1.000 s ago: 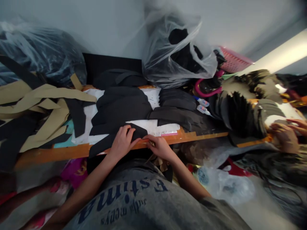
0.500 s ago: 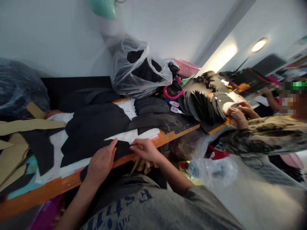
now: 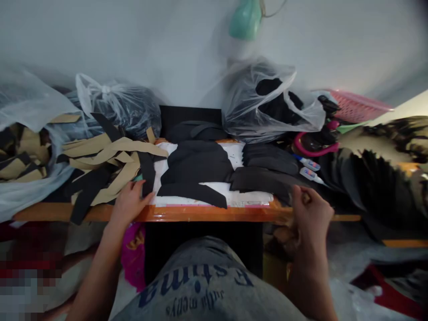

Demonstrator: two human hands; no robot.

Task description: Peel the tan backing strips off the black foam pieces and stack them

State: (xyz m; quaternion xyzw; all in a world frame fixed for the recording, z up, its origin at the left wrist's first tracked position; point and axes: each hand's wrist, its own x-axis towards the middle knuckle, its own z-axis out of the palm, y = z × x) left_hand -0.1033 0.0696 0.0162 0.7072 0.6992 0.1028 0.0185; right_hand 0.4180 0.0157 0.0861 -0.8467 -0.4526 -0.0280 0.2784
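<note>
At the far left, a clear plastic bag [image 3: 23, 178] lies open with tan and black cut pieces inside. Next to it, a tied plastic bag [image 3: 117, 109] sits against the wall. On the orange table edge [image 3: 83, 213] there is a loose heap of tan strips [image 3: 113, 149], crossed by some black strips [image 3: 88, 194].

The person's left hand [image 3: 129, 205] rests just there. Its fingers [image 3: 142, 198] are stretched out and loosely open, and they reach the lower end of a narrow black strip [image 3: 147, 176]. It seems to me they lie against this strip and do not grip it. The strip looks light and soft, so it will probably bend when lifted, and it is best taken near its middle, with thumb and finger together.

Further right, on a white sheet [image 3: 234, 154], lie wide black pieces [image 3: 195, 162] and one long tapered black piece [image 3: 194, 194]. These may be foam or felt, I cannot tell which. They look thin and a little limp, and their edges near the table front seem the easiest place to take hold.

The right hand [image 3: 309, 218] is raised over the table edge, beside a stack of black pieces [image 3: 269, 169]. Its fingers [image 3: 301, 196] are curled, but I cannot tell if they pinch something small. Beyond it are two small glue bottles [image 3: 309, 169] and a big fanned pile of black pieces [image 3: 354, 183].
</note>
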